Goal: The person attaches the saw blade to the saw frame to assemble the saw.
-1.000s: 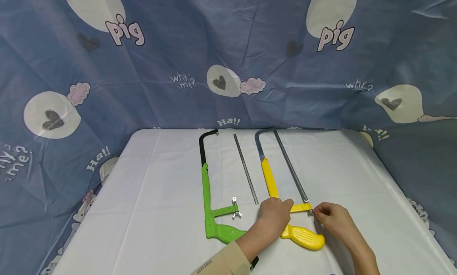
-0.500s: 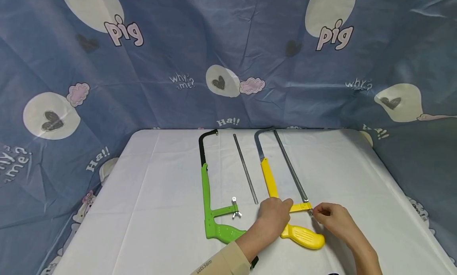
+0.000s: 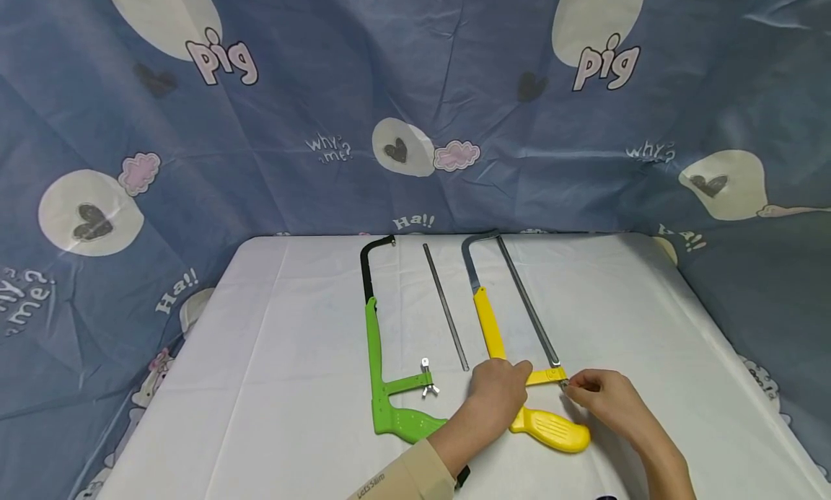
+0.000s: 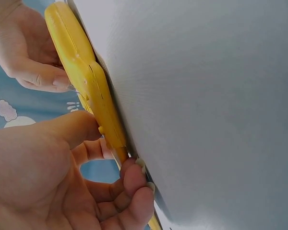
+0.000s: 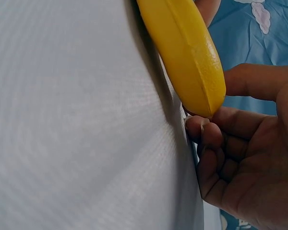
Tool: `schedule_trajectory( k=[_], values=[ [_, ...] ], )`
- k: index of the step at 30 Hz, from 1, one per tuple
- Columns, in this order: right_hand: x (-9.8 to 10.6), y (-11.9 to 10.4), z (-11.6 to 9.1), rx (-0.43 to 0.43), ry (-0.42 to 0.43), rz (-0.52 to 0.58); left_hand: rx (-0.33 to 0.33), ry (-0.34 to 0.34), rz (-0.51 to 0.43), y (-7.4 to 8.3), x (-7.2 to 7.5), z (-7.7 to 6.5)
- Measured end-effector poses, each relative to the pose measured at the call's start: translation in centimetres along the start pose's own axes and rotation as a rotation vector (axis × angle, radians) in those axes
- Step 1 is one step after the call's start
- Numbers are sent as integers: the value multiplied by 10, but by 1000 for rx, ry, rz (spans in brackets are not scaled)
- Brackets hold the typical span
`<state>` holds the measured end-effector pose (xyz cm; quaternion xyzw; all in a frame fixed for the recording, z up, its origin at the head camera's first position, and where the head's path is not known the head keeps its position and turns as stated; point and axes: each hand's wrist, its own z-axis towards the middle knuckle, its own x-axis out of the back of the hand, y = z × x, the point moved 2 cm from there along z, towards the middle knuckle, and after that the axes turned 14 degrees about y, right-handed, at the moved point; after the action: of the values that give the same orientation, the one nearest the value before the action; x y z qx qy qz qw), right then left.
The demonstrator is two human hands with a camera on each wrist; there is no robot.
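A yellow-handled hacksaw (image 3: 490, 323) lies on the white table with a grey blade (image 3: 529, 301) fitted along its open side. My left hand (image 3: 498, 393) grips its frame just above the handle; in the left wrist view the thumb presses one side and the fingers curl round the other. At the end of the short yellow arm, my right hand (image 3: 610, 402) pinches a small metal wing nut (image 3: 564, 384), mostly covered by thumb and forefinger. The yellow handle (image 5: 192, 57) hides those fingertips in the right wrist view.
Left of the hands lies a green hacksaw frame (image 3: 375, 341) without a blade, its own wing nut (image 3: 430, 390) showing. Between the two saws rests a loose blade (image 3: 446, 305). My left forearm crosses over the green handle (image 3: 415, 424). A patterned blue cloth (image 3: 415, 89) hangs behind the table.
My right thumb and forefinger have shifted slightly leftward over the wing nut, covering more of it. The left hand and both saws stay in place.
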<state>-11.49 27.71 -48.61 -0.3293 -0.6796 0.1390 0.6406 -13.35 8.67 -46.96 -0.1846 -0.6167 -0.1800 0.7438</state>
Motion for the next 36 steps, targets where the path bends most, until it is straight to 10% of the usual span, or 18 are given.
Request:
schedule_trajectory(
  k=[36],
  values=[
    [-1,0,2,-4,34,-19,8,-17,13,0,-1,0]
  ],
)
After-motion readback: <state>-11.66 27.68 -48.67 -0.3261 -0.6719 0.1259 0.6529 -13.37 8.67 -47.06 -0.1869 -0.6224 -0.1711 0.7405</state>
